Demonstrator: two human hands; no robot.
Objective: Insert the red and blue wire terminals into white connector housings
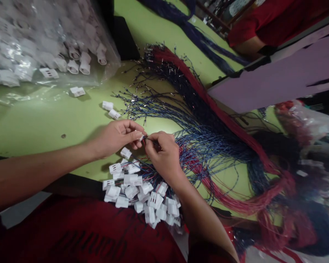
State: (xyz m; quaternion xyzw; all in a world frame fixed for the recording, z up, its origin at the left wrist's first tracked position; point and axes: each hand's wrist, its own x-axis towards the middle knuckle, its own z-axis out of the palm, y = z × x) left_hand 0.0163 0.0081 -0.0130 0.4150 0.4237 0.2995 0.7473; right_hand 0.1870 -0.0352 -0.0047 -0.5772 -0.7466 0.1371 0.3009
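Note:
Between the fingertips of my left hand (pixel 120 135) is a white plastic connector housing (pixel 140 137), mostly covered by the fingers. My right hand (pixel 164 153) pinches thin wires (pixel 146 139), dark and red, at the housing's near side. The two hands almost touch. Just below them lies a pile of white connector housings (pixel 133 179) with wires attached, at the table edge. Two loose housings (pixel 108 106) rest beyond my left hand. Blue twisted wires (pixel 159 111) with metal terminals fan out beyond my right hand.
A clear plastic bag (pixel 52 47) full of white housings fills the back left. Red wires (pixel 192 80) run in a long bundle across the green table (pixel 44 120). A purple panel (pixel 276 76) stands at the right. Another person's red sleeve (pixel 263 22) shows at the top right.

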